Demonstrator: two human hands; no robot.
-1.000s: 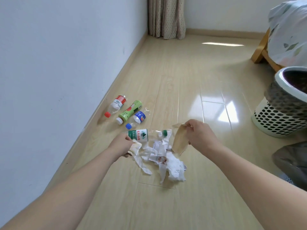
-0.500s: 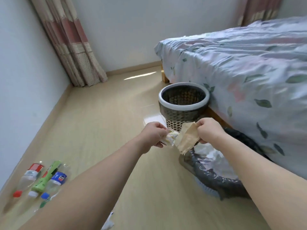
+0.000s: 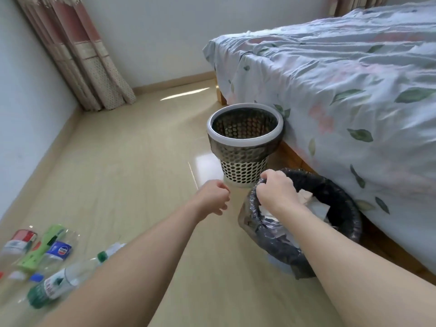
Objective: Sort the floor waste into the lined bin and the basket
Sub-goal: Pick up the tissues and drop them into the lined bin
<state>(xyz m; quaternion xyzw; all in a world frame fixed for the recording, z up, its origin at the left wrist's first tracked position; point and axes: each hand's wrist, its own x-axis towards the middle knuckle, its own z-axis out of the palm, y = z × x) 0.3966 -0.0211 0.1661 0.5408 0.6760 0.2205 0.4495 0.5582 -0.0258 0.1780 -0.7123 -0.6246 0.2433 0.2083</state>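
A: Where is the floor waste?
B: Crumpled paper (image 3: 311, 204) lies inside the lined bin (image 3: 342, 204), a low bin with a dark plastic liner, on the floor (image 3: 141, 161) beside the bed (image 3: 342, 90). Four plastic bottles (image 3: 47, 260) lie together on the floor at the lower left, near the wall, well apart from both containers

A: And the basket?
B: The perforated basket (image 3: 245, 171), white-rimmed with a dark liner over its upper part, stands upright just behind the lined bin and against the bed's edge. I see nothing inside it

A: What are the hands doing?
B: The right hand (image 3: 276, 192) is over the near rim of the lined bin, fingers curled down at the liner's edge; whether it pinches the liner or a scrap I cannot tell. The left hand (image 3: 213, 197) hangs in the air just left of the bin, in front of the basket's foot, fingers curled into a loose fist with nothing visible in it

A: Anything else?
B: A patterned curtain (image 3: 77, 55) hangs in the far corner
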